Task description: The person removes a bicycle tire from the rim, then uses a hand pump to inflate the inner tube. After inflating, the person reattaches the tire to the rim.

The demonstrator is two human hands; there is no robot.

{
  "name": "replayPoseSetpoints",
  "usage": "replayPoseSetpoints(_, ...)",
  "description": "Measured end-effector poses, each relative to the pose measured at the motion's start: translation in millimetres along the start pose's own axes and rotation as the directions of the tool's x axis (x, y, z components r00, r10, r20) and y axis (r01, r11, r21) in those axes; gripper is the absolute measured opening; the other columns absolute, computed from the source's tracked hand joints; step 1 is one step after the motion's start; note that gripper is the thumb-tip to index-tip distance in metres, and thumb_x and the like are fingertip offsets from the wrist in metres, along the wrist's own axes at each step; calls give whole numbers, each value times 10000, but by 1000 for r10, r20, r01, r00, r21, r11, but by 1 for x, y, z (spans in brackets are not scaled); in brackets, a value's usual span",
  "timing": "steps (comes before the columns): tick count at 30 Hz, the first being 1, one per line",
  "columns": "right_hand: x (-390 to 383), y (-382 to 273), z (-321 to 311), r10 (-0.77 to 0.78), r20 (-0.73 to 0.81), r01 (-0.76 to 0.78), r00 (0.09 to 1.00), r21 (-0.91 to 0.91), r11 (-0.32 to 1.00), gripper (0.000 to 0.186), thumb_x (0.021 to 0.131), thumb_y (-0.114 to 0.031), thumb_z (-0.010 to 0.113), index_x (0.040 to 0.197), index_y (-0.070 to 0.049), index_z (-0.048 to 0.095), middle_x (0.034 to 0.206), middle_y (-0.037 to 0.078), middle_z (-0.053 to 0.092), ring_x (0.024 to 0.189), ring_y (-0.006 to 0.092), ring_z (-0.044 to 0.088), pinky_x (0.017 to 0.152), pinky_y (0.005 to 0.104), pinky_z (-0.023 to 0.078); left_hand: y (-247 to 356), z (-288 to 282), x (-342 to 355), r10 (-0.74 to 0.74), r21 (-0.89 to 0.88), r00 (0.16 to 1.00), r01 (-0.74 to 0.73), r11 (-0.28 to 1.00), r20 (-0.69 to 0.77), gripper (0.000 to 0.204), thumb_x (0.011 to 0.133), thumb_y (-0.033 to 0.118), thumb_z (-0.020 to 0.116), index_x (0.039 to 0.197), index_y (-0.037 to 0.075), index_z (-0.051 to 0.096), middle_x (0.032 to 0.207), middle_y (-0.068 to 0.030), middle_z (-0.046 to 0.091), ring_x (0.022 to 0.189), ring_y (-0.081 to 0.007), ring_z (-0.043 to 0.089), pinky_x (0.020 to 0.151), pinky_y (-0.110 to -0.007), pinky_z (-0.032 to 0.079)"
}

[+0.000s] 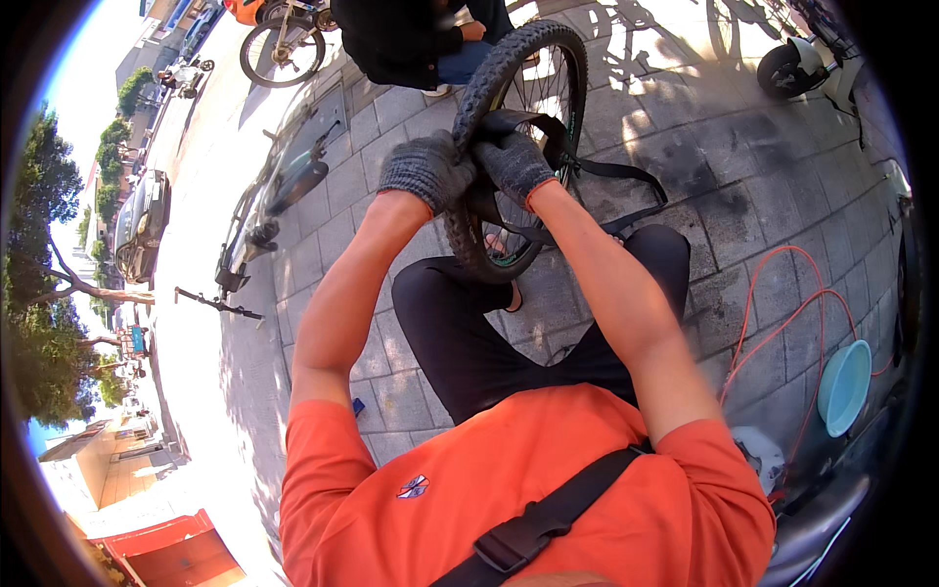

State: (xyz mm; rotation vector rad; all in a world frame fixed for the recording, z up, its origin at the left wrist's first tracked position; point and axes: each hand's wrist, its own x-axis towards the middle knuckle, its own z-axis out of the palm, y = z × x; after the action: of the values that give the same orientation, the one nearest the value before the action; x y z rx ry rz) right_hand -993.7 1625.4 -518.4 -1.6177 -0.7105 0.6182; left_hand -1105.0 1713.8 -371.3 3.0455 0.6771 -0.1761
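A bicycle wheel with a knobbly black tyre (492, 80) stands upright on the paving between my knees. My left hand (423, 173), in a grey knitted glove, is closed round the tyre's near left side. Close beside it my right hand (514, 170), gloved alike, is closed at the tyre's inner edge on a flat black inner tube (622, 170). The tube hangs partly out of the wheel, looping over this hand and off to the right. Both hands' fingertips are hidden behind the tyre and gloves.
A person in dark clothes (386, 39) sits beyond the wheel. A bicycle (256, 220) lies at the left. On the right are a light-blue basin (844, 389), an orange hose (751, 328) and a parked scooter (839, 90). A car (143, 225) stands along the street.
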Motion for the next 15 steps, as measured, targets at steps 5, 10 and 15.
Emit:
replayPoseSetpoints(5, 3, 9, -9, 8, 5, -9, 1000, 229, 973, 541, 923, -433, 642, 1366, -122, 669, 1333, 190, 690, 1249, 368, 640, 1061, 424, 484, 36, -5, -3, -29, 3, 999, 29, 1000, 34, 410, 908, 374, 607, 1076, 16, 714, 990, -273, 734, 982, -431, 721, 885, -522, 559)
replayPoseSetpoints(10, -5, 8, -37, 135, 141, -175, 981, 336, 926, 565, 916, -449, 678, 1375, -119, 665, 1334, 159, 700, 1205, 291, 673, 1007, 399, 532, 65, 5, -2, -48, 46, 999, 48, 998, -6, 419, 927, 387, 582, 1038, 3, 709, 925, -268, 731, 924, -442, 722, 829, -528, 567)
replayPoseSetpoints(15, -7, -2, -61, 64, 274, -183, 960, 433, 883, 536, 936, -375, 701, 1401, -115, 637, 1282, 105, 706, 1133, 234, 692, 892, 405, 600, 82, -9, -3, -80, 19, 996, 79, 997, 48, 498, 928, 450, 574, 1048, -9, 725, 912, -272, 732, 929, -433, 730, 830, -510, 571)
